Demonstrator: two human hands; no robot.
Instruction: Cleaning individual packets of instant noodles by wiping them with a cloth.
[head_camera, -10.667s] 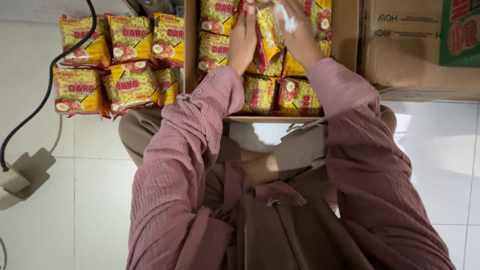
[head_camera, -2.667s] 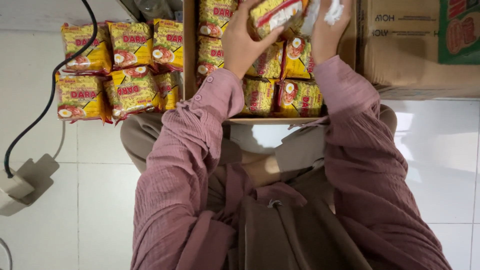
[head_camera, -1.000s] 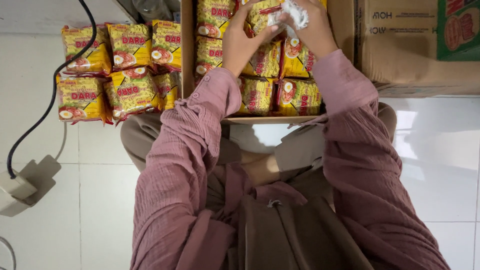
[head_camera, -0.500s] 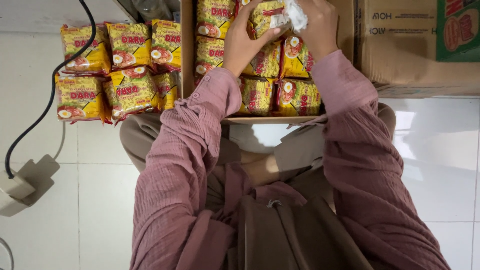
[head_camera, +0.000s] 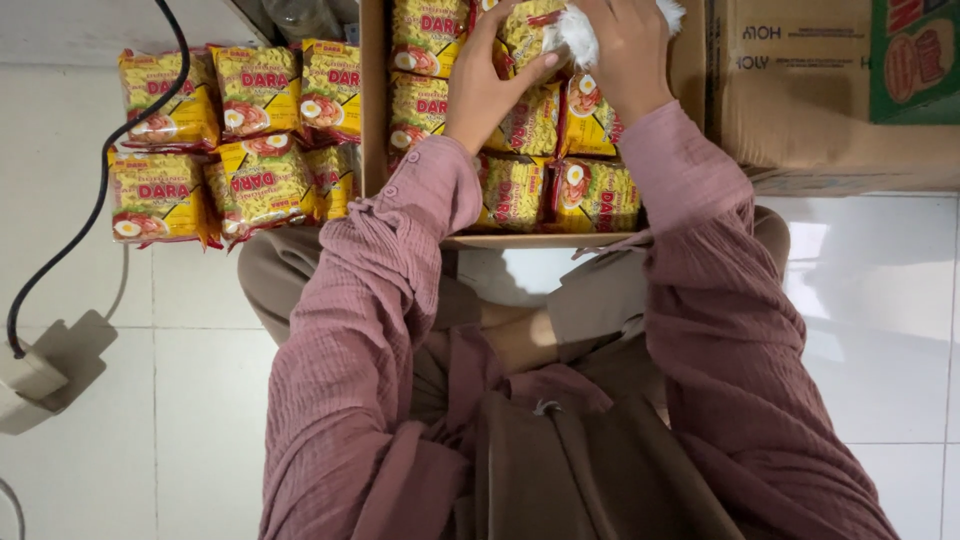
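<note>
You sat on a white tiled floor (head_camera: 880, 330). Directly on it, ahead of your knees, stood an open cardboard box (head_camera: 377, 110), and just to its right a second, closed cardboard box (head_camera: 820, 110). Left of the open box lay a cluster of yellow noodle packets (head_camera: 235, 130). A black cable (head_camera: 100, 190) ran across the tiles to a white plug block (head_camera: 30, 375).
</note>
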